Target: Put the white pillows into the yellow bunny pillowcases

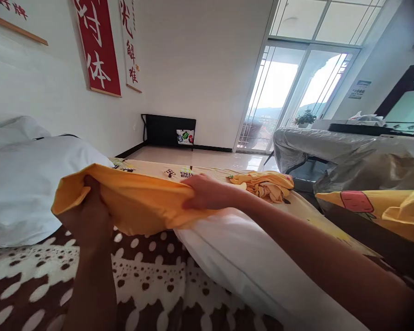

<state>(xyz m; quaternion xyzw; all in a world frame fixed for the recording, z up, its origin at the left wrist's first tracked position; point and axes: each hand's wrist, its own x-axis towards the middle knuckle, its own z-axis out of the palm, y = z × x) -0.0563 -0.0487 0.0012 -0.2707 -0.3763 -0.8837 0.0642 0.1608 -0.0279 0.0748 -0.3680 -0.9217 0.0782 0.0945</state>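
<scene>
A yellow pillowcase [141, 193] is stretched between my two hands, above a brown and white patterned blanket [145, 271]. My left hand [93, 211] grips its left end, where the cloth opens in a loose fold; part of the fingers is hidden by the cloth. Farther right, my right hand [207, 192] is closed on the pillowcase's upper edge. A white pillow [241, 257] lies under my right forearm, its near-left end meeting the yellow cloth. How far the pillow goes into the case cannot be seen.
Another white pillow or bundle [31, 184] lies at the left. Crumpled yellow cloth [267, 184] rests on the patterned sheet [307, 216]. Yellow printed bedding [372, 204] and a plastic-covered piece of furniture [348, 147] stand at the right. A black folded panel [162, 131] leans by the wall.
</scene>
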